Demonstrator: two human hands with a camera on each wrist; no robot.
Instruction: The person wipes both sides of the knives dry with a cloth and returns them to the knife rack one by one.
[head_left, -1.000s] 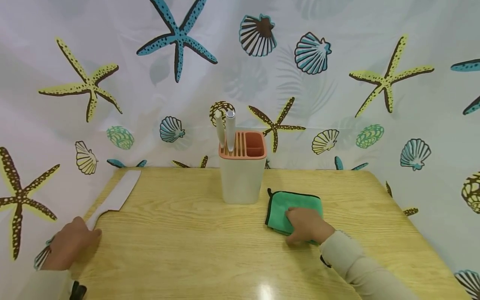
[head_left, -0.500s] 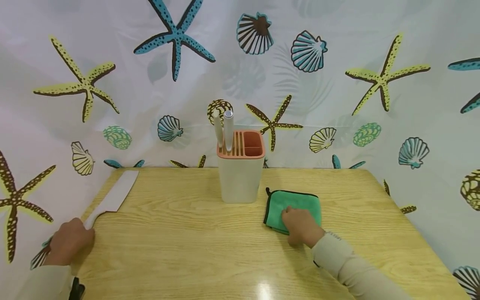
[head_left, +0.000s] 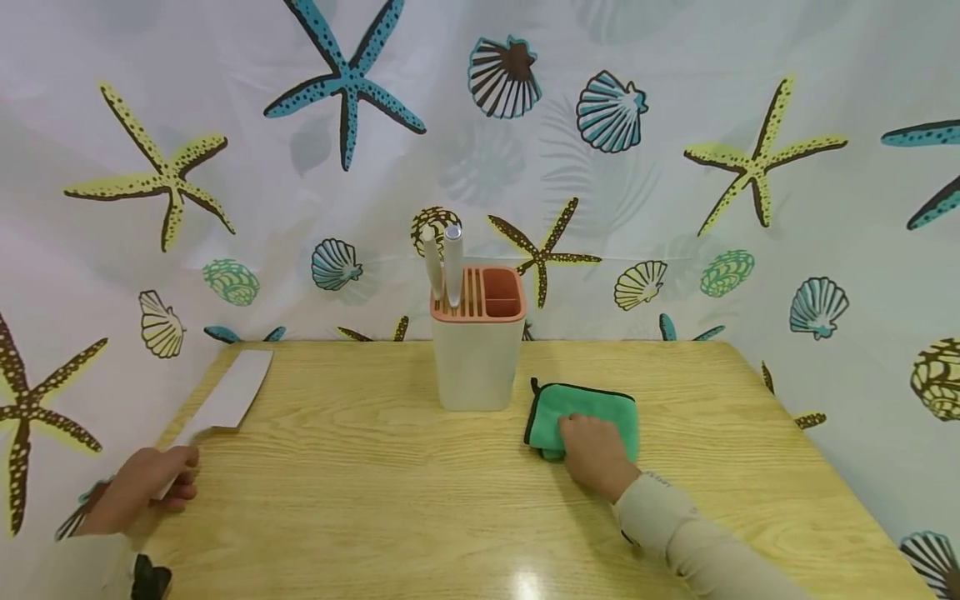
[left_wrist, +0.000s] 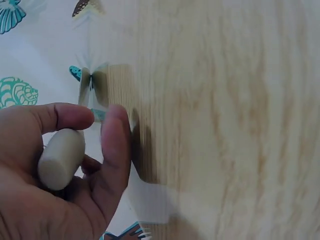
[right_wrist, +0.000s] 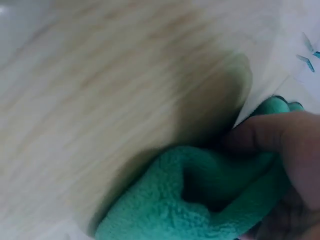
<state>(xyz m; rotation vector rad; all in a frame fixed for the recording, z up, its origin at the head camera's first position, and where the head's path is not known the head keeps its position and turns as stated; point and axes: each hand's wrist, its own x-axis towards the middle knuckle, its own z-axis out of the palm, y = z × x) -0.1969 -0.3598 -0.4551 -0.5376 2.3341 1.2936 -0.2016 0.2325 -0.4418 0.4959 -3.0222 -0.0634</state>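
Note:
At the left of the head view, my left hand (head_left: 142,487) has its fingers curled around the white handle of a cleaver (head_left: 234,390). The broad white blade points away toward the back left corner. In the left wrist view the handle (left_wrist: 62,159) sits across the palm between thumb and fingers. On the right, my right hand (head_left: 596,454) grips the near part of a folded green cloth (head_left: 598,404) with black edging. Close up in the right wrist view, the green cloth (right_wrist: 150,210) is bunched against the thumb, and the other fingers are mostly hidden.
A white knife block (head_left: 477,367) with an orange slotted top stands at the back middle of the wooden table (head_left: 360,500). Two pale-handled knives (head_left: 453,262) are in its left slots. A curtain (head_left: 495,167) printed with starfish and shells closes off the back and sides.
My left hand has turned and curled its fingers round the cleaver handle, which tilts slightly. My right fingers have closed on the cloth, and its near edge is now bunched up.

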